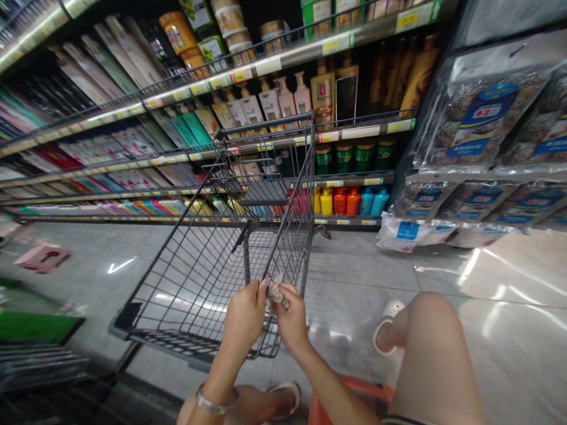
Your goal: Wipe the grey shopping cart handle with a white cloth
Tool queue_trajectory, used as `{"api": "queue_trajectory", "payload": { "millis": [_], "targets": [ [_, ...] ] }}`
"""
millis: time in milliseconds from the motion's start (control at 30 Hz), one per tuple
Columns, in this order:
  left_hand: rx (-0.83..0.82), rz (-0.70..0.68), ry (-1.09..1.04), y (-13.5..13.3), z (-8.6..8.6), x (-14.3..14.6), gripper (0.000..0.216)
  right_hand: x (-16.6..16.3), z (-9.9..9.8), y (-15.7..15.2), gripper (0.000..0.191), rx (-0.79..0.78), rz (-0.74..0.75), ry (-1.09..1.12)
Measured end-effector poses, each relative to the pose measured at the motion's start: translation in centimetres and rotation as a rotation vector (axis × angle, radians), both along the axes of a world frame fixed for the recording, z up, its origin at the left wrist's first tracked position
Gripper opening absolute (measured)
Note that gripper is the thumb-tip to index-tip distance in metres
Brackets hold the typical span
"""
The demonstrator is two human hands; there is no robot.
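A dark wire shopping cart (195, 271) stands in front of me, its basket open toward me. At its near side rail, my left hand (245, 316) is closed, thumb and fingers pinched round the rail. Right beside it, my right hand (291, 319) pinches a small crumpled whitish wad (275, 293) against the same rail. The wad looks like a wipe or thin plastic; its exact kind is unclear. It lies between the two hands, partly covered by the right fingers. No goods show in the basket.
Shelves (177, 153) of bottles and jars run behind the cart. Packs of steel-wool scourers (482, 121) hang at right. A pink stool (43, 258) stands on the floor at left, near a green panel (39, 326). An orange-red seat (319, 407) shows below me, between my legs.
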State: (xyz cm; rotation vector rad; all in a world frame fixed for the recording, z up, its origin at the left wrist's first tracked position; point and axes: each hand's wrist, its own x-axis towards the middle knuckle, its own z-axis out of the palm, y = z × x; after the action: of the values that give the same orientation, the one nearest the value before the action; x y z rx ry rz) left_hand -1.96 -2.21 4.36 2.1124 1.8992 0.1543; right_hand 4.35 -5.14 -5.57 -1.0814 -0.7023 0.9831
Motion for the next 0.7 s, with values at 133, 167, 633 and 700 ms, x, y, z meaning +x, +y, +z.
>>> {"api": "queue_trajectory", "payload": {
  "millis": [133,167,633,700],
  "targets": [
    [-0.008,-0.004,-0.031,0.0,0.0,-0.1,0.033,-0.7,-3.1,-1.1,0.033,0.044,-0.067,-0.091],
    [-0.007,-0.003,-0.033,0.0,0.0,-0.1,0.033,-0.7,-3.6,-1.3,0.035,0.061,-0.065,-0.115],
    [-0.003,-0.002,-0.056,-0.1,-0.1,-0.2,0.034,-2.0,-12.4,-1.4,0.026,-0.046,-0.143,-0.17],
    [-0.011,-0.001,-0.055,0.0,-0.1,-0.3,0.034,-1.8,-12.7,-1.2,0.026,-0.043,-0.139,-0.162]
  ]
}}
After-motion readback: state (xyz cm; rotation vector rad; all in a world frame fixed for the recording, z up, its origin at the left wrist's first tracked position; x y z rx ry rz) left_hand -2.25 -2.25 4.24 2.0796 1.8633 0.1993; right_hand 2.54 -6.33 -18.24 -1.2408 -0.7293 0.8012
